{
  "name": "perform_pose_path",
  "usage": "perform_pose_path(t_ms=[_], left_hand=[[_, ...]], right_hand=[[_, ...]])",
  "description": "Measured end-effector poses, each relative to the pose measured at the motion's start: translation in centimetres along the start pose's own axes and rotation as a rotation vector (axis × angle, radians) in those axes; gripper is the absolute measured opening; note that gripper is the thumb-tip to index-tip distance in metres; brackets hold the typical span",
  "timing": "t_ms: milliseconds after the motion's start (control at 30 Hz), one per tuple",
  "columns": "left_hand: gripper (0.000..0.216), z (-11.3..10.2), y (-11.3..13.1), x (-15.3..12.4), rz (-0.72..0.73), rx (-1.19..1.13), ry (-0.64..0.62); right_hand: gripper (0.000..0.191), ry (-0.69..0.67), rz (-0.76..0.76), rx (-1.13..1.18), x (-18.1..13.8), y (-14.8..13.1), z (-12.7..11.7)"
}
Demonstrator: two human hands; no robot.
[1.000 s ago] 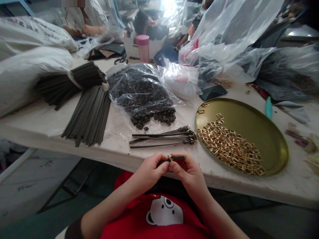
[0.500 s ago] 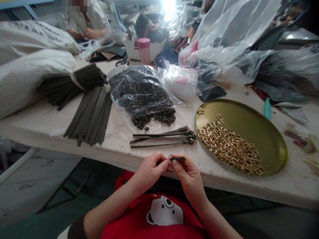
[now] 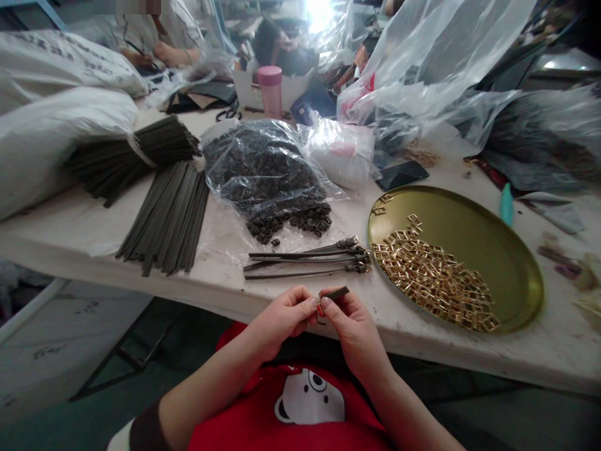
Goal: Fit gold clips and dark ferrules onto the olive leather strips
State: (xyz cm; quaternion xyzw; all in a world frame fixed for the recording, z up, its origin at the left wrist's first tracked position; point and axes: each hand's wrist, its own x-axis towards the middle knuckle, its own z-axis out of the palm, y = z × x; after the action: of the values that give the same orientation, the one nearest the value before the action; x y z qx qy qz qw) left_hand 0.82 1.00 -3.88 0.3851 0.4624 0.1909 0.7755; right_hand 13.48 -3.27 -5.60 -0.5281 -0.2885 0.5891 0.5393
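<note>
At the table's front edge both my hands meet around a small gold buckle and a dark strap. My left hand is closed in a pinch on the buckle's left side. Between thumb and fingers, my right hand grips the strap, whose short end sticks out to the upper right. Fingers hide most of the strap and part of the buckle. Just beyond my hands lie several finished-looking straps with buckles, their buckle ends to the right.
A round gold tray at right carries many loose buckles. Behind the straps, a clear bag spills dark loops. Bundled dark strips lie left. A phone and pink cup stand farther back; a person sits opposite.
The strap's free end has tilted up slightly in my right hand, and my fingers have shifted a little around the buckle. The camera view has moved slightly.
</note>
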Motion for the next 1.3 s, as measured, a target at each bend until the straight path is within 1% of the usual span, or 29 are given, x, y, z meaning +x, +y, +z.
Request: perform_pose_path(t_ms=[67, 133, 267, 333, 400, 533, 600, 700, 733, 800, 867, 933, 1000, 1100, 1167, 1300], left_hand=[[0.022, 0.0, -0.1, 0.2, -0.038, -0.080, -0.026], [0.021, 0.1, -0.2, 0.3, -0.056, -0.112, -0.034], [0.023, 0.3, -0.4, 0.3, -0.012, -0.081, 0.002], [0.024, 0.4, -0.5, 0.1, 0.023, -0.014, 0.027], [0.024, 0.4, -0.5, 0.1, 0.068, 0.104, 0.069], [0.020, 0.2, -0.6, 0.0, 0.203, 0.344, 0.153], [0.021, 0.2, -0.5, -0.1, 0.243, 0.403, 0.166], [0.023, 0.3, -0.4, -0.2, 0.262, 0.433, 0.152], [0.024, 0.3, -0.4, -0.3, 0.264, 0.431, 0.145], [0.025, 0.2, -0.4, -0.4, 0.258, 0.417, 0.137], [0.026, 0.0, -0.4, -0.6, 0.238, 0.401, 0.119], [0.027, -0.2, -0.3, -0.7, 0.201, 0.407, 0.089], [0.027, -0.3, -0.3, -0.9, 0.173, 0.429, 0.063], [0.025, -0.3, -0.2, -1.1, 0.174, 0.461, 0.045], [0.025, -0.3, -0.2, -1.2, 0.185, 0.483, 0.044], [0.024, -0.1, -0.3, -1.1, 0.210, 0.571, 0.082]], right_hand=[[0.017, 0.009, -0.036, -0.040, -0.1, 0.0, 0.2], [0.017, 0.020, -0.052, -0.070, -0.2, 0.1, 0.3], [0.018, 0.032, -0.056, -0.087, 0.0, 0.3, 0.3], [0.017, 0.041, -0.064, -0.100, 0.1, 0.4, 0.3], [0.016, 0.058, -0.077, -0.125, 0.2, 0.5, 0.3], [0.014, 0.095, -0.127, -0.189, 0.0, 0.6, 0.3], [0.012, 0.109, -0.190, -0.246, -0.2, 0.6, 0.2], [0.006, 0.094, -0.372, -0.385, -0.7, 0.4, -0.3], [0.006, 0.070, -0.442, -0.438, -0.8, 0.3, -0.5], [0.012, -0.013, -0.551, -0.520, -1.0, -0.1, -0.9], [0.016, -0.103, -0.594, -0.552, -1.1, -0.5, -1.3], [0.016, -0.158, -0.538, -0.534, -0.9, -1.0, -1.6], [0.014, -0.204, -0.412, -0.473, -0.7, -1.5, -1.7], [0.017, -0.306, -0.222, -0.337, -0.3, -2.0, -2.0], [0.017, -0.354, -0.136, -0.259, -0.1, -2.3, -2.1], [0.014, -0.390, -0.020, -0.146, 0.3, -2.3, -2.4]])
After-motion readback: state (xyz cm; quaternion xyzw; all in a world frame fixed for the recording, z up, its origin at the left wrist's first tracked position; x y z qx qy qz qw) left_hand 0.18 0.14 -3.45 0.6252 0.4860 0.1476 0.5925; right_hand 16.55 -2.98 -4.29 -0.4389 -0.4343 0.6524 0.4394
